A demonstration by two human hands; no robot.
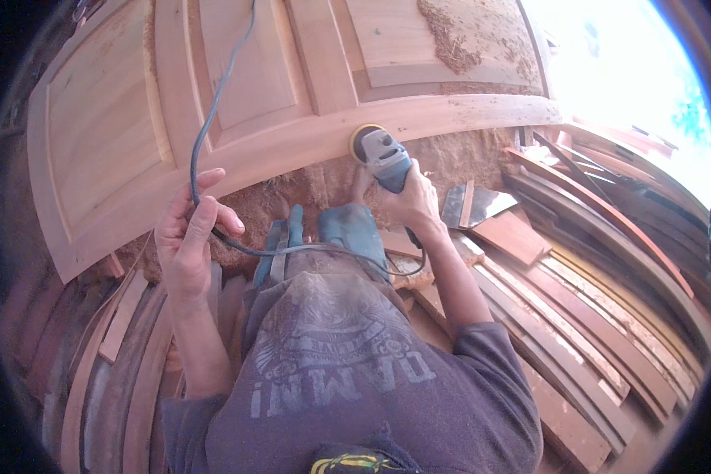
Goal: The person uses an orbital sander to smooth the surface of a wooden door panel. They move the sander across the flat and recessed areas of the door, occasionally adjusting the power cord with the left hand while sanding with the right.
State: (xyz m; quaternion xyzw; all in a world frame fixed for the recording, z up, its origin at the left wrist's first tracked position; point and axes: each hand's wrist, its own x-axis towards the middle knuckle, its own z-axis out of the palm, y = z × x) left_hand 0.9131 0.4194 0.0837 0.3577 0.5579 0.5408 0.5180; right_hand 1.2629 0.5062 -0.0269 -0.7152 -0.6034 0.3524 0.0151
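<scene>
Well now: a cable at the left hand, a power tool in the right hand

Over on the far left from where I stand, long wooden boards lie side by side, and a thin wood strip rests on top of them. Above them begins a panelled wooden door, which stretches across in front of the person. The left hand is raised near its lower edge, fingers bent and partly spread, with the cable running through them; whether they grip it firmly, I cannot tell. From there the cable droops across the person's lap, over the teal trousers, and loops up beside the right wrist. A dusty dark shirt with a pale print fills the lower middle, with a dark cap below it.

The grey-and-blue tool is at the door's near edge, its round yellow-rimmed disc overlapping that edge in my sight; I can't make out whether they touch. The right hand's fingers are wrapped around the tool's body. Farther right, brown shavings lie heaped on a door panel. Nearer the person sit a dark shiny sheet and a short wood block, just beside each other, and beyond them stacked planks fan out to the right.
</scene>
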